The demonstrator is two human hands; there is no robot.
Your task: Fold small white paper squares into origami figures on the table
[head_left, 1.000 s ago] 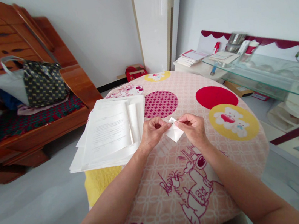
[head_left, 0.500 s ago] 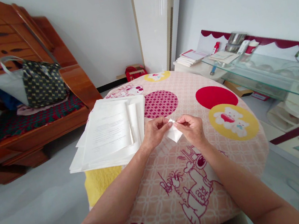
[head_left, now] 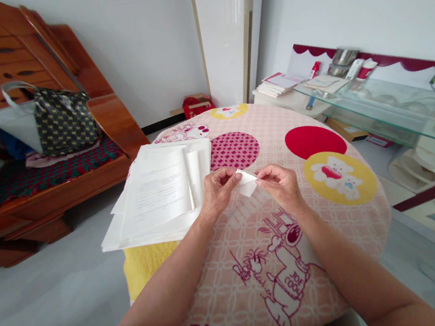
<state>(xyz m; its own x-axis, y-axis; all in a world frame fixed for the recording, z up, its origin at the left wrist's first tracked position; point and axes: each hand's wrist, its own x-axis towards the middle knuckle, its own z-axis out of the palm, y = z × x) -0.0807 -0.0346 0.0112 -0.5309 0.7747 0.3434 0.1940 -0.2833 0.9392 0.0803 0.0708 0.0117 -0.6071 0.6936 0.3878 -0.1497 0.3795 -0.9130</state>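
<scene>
A small folded piece of white paper (head_left: 247, 183) is held just over the middle of the table. My left hand (head_left: 219, 187) pinches its left corner between thumb and fingers. At its right corner, the fingertips of my right hand (head_left: 279, 181) are closed on it too. The paper's upper edge slants down to the right, and a flap hangs below it. Left of my left hand lies a stack of white paper sheets (head_left: 156, 195), the top one bearing lines of print.
A patterned pink cloth (head_left: 291, 306) covers the round table. To the right stands a glass shelf (head_left: 383, 107) with cups and papers. A wooden bench (head_left: 111, 125) with a dark handbag (head_left: 62, 119) is at the left. Behind the table rises a white air conditioner (head_left: 225, 45).
My hands have drawn slightly apart. The paper has gone from a downward-pointing diamond to a wider, slanted shape with a flap below. The sheet stack has not moved.
</scene>
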